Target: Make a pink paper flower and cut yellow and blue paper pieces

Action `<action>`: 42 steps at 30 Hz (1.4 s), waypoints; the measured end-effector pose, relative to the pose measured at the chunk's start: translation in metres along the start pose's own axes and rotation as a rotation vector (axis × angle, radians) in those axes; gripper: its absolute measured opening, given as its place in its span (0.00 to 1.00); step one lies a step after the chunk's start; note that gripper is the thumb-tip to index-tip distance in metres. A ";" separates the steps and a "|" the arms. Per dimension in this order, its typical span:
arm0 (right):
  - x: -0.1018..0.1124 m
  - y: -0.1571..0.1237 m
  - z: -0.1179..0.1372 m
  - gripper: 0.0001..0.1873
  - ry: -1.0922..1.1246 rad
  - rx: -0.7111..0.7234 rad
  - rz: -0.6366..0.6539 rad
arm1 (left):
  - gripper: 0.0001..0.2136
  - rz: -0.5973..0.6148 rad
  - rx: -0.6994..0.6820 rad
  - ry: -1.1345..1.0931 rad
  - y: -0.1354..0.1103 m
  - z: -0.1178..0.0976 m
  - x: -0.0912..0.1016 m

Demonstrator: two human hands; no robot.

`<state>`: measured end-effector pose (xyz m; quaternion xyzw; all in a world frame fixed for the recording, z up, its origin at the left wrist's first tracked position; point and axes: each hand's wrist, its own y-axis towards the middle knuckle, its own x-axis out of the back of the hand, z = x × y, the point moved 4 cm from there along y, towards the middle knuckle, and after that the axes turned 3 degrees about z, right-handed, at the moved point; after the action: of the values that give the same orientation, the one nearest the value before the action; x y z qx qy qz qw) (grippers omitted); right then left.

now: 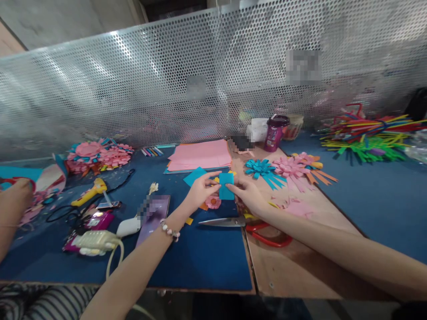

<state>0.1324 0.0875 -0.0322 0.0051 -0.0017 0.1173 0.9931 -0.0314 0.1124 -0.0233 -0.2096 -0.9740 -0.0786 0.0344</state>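
Observation:
Between my two hands I hold a small blue piece of paper [226, 186] upright above the table. My left hand [204, 190] pinches its left edge, and my right hand [249, 195] pinches the right edge. Another blue paper sheet [194, 177] lies just behind my left hand. Under the held paper, a pink paper flower [213, 202] shows in part, with orange and yellow scraps around it. Large scissors [223, 222] with red handles lie below my hands, the blades pointing left.
Stacked pink paper [200, 154] lies at the back. Blue and pink paper flowers [262, 169] sit to the right, near a purple cup [275, 133]. Leftward are a yellow glue gun [89, 193], a phone [154, 218], a power strip [96, 241] and another person's hand [16, 200] with scissors.

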 end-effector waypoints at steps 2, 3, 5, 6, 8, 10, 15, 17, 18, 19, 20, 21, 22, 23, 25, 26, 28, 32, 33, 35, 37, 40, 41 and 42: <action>0.000 0.000 -0.001 0.18 0.004 0.001 0.000 | 0.25 0.001 -0.005 -0.004 0.000 0.001 0.000; 0.000 0.000 -0.001 0.19 0.006 0.001 0.000 | 0.25 0.002 -0.006 -0.008 0.000 0.001 0.000; 0.000 0.000 -0.001 0.18 0.008 0.001 0.000 | 0.25 0.007 -0.006 -0.024 0.001 0.003 0.000; 0.000 0.000 -0.001 0.18 0.009 0.001 -0.003 | 0.25 0.011 -0.003 -0.033 0.001 0.003 0.000; 0.000 0.000 -0.001 0.18 0.006 0.003 -0.011 | 0.26 0.014 0.005 -0.038 0.002 0.004 0.001; 0.000 0.000 -0.001 0.18 0.004 0.005 -0.019 | 0.26 0.007 0.008 -0.022 0.002 0.004 0.001; 0.000 0.001 -0.002 0.18 0.002 0.004 -0.021 | 0.26 -0.003 -0.002 0.014 0.002 0.001 0.000; 0.001 0.001 -0.002 0.18 -0.001 0.004 -0.025 | 0.26 -0.006 0.000 0.024 0.001 0.000 0.000; 0.001 0.001 -0.002 0.18 -0.004 0.004 -0.026 | 0.27 -0.008 0.001 0.030 0.001 0.000 -0.001; 0.001 0.001 -0.002 0.18 -0.008 0.005 -0.025 | 0.27 -0.012 0.001 0.035 0.001 0.000 -0.001; 0.001 0.000 -0.001 0.18 -0.012 0.006 -0.024 | 0.26 -0.016 -0.001 0.039 0.001 -0.001 -0.001; 0.001 0.000 -0.001 0.18 -0.015 0.008 -0.023 | 0.26 -0.021 -0.002 0.041 0.001 -0.001 0.000; 0.001 0.000 0.000 0.18 -0.018 0.010 -0.022 | 0.26 -0.024 -0.003 0.042 0.001 -0.001 0.000; 0.001 0.000 0.000 0.18 -0.020 0.012 -0.022 | 0.26 -0.024 -0.003 0.042 0.001 -0.002 0.000; 0.001 0.000 0.000 0.18 -0.024 0.014 -0.021 | 0.26 -0.021 -0.001 0.039 0.001 -0.002 0.000; 0.001 0.000 -0.001 0.18 -0.025 0.015 -0.020 | 0.26 -0.019 0.000 0.035 0.001 -0.002 0.000; 0.001 0.001 -0.002 0.18 -0.030 0.018 -0.023 | 0.26 -0.016 -0.006 0.024 0.002 -0.002 0.000; 0.003 0.002 -0.005 0.18 -0.046 0.034 -0.030 | 0.26 -0.008 -0.019 0.003 0.002 -0.002 -0.001; 0.003 0.002 -0.005 0.18 -0.049 0.038 -0.028 | 0.26 -0.008 -0.018 -0.004 0.002 -0.001 -0.002; 0.003 0.003 -0.006 0.19 -0.053 0.044 -0.024 | 0.25 -0.006 -0.017 -0.015 0.002 -0.001 -0.002; 0.003 0.003 -0.006 0.19 -0.058 0.047 -0.021 | 0.25 0.000 -0.021 -0.020 0.002 -0.001 -0.001; 0.003 0.003 -0.005 0.19 -0.070 0.052 -0.022 | 0.25 0.001 -0.029 -0.012 0.002 -0.001 0.000; 0.003 0.003 -0.004 0.19 -0.076 0.054 -0.023 | 0.25 -0.001 -0.031 -0.009 0.002 0.000 0.000; 0.003 0.002 -0.004 0.19 -0.081 0.055 -0.026 | 0.25 -0.001 -0.032 -0.006 0.002 0.000 0.000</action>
<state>0.1345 0.0903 -0.0358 0.0370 -0.0385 0.1042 0.9931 -0.0305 0.1144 -0.0234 -0.2097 -0.9729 -0.0934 0.0279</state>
